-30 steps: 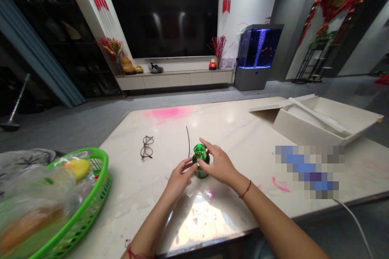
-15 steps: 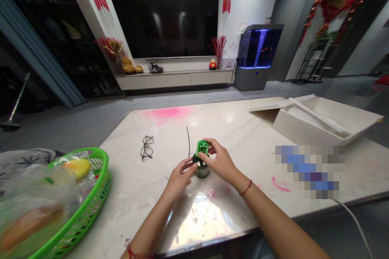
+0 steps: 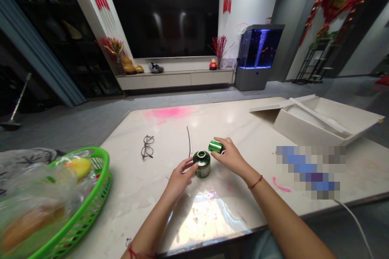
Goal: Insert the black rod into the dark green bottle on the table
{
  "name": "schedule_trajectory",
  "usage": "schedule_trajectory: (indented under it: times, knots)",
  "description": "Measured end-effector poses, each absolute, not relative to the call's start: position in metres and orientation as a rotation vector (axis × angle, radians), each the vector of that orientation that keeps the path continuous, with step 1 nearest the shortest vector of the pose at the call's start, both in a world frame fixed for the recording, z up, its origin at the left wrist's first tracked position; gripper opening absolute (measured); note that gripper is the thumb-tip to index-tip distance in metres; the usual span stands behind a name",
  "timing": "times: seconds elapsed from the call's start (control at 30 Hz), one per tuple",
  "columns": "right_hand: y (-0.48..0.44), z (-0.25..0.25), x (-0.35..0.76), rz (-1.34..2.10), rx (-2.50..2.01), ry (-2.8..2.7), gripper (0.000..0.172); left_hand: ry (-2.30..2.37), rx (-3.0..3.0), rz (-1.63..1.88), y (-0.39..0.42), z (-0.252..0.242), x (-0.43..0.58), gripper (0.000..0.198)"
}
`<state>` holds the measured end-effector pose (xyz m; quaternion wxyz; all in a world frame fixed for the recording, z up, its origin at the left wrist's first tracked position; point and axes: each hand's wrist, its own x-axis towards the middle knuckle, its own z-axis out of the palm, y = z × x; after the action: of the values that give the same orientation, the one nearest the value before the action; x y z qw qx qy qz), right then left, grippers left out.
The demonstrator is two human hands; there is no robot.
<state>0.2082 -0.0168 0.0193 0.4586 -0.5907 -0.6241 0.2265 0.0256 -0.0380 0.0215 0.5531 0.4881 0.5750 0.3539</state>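
Observation:
A dark green glass bottle [image 3: 203, 167] stands upright on the white table, its round mouth uncovered and facing up. My left hand [image 3: 181, 173] grips the bottle's left side between thumb and fingers. Just right of the bottle and a little above the table, my right hand [image 3: 228, 153] pinches a shiny green cap [image 3: 215, 147], which is tipped on its side. The cap and the bottle are apart. Behind the bottle lies a thin black stick [image 3: 189, 141], close to my left fingertips.
Eyeglasses [image 3: 148, 147] lie left of the bottle. A green basket [image 3: 105, 166] with plastic bags is at the left. An open white box [image 3: 306, 127] sits at the back right, near a blurred-out blue item [image 3: 304, 170] and a white cable [image 3: 354, 220]. Pink stains mark the tabletop [image 3: 243, 129].
The green cap has come off the bottle's mouth. My right hand has carried it to the right and tipped it sideways. My left hand stays on the bottle.

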Motion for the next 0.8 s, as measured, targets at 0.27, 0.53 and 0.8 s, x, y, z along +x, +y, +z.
schedule_trajectory:
  times: [0.27,0.53,0.8]
  knots:
    - [-0.0134,0.0130,0.2169,0.471,-1.479,-1.727,0.040,1.350,1.155,0.826,-0.0367,0.0186,0.0245,0.053]
    - [-0.0145,0.0132,0.2158,0.464,-1.489,-1.750,0.041,1.347,1.171,0.847,-0.0379,0.0192,0.0253,0.052]
    - [-0.0154,0.0110,0.2155,0.511,-1.502,-1.779,0.040,1.359,1.162,0.844,-0.0387,0.0215,0.0261,0.053]
